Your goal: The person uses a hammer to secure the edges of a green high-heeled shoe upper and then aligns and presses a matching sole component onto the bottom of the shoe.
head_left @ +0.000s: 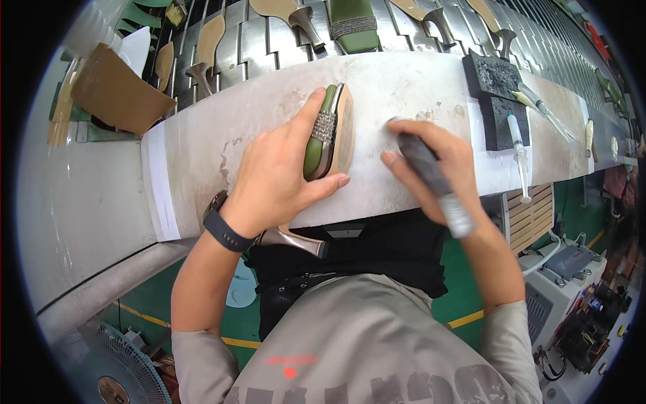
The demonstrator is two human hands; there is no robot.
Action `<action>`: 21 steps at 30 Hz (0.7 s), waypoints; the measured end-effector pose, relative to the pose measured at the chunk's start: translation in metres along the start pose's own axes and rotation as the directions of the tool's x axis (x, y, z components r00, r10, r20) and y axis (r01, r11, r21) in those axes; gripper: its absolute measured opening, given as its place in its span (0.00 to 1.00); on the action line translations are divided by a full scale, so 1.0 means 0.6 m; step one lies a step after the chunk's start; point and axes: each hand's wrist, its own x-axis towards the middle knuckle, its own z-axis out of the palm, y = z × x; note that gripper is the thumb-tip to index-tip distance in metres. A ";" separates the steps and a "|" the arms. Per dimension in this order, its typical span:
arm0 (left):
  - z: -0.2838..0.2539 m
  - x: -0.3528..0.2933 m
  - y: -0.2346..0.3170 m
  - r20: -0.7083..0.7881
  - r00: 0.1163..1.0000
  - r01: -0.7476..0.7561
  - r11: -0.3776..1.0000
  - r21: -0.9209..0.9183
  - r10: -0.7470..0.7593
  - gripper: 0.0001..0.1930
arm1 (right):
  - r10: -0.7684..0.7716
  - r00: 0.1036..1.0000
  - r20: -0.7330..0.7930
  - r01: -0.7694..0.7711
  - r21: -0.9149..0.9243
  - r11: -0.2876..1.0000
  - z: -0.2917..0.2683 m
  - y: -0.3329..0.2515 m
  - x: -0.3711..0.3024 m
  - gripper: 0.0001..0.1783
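My left hand (279, 161) is wrapped round a green high-heeled sandal (313, 156) with a glittering band, turned on its side over the pale worktop. Its tan sole (345, 128) faces right, and the brownish metallic heel (296, 240) sticks out below my wrist, past the front edge. To the right, my right hand (441, 158) is closed on a tool with a dark handle (424, 161) and a pale silvery end (457, 214) pointing toward me. Motion blurs the tool, so its exact kind is unclear. A gap separates it from the sandal.
Behind the worktop (397, 81), a metal slat conveyor (259, 50) carries several heeled shoes, including a green one (353, 27). Black blocks (505, 124) and syringes (518, 145) lie at right. A brown cardboard piece (121, 91) stands at left. A fan (114, 367) is low left.
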 end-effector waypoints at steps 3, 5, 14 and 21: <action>0.000 0.008 0.005 0.029 1.000 0.012 0.999 -0.045 -0.011 0.58 | 0.109 0.994 0.027 -0.107 0.530 0.841 0.004 -0.013 0.008 0.14; -0.004 0.010 0.011 0.035 0.999 0.026 0.999 -0.035 -0.025 0.59 | 0.259 0.963 0.079 -0.198 0.859 0.472 0.015 -0.022 0.029 0.15; -0.001 0.018 0.002 0.059 0.998 0.014 1.000 0.027 -0.015 0.60 | 0.066 0.976 0.206 -0.175 0.568 0.804 0.006 -0.020 0.102 0.14; 0.003 0.023 0.001 0.045 0.999 -0.023 0.999 0.033 0.022 0.60 | 0.070 0.962 0.264 -0.204 0.528 0.825 -0.006 -0.032 0.086 0.13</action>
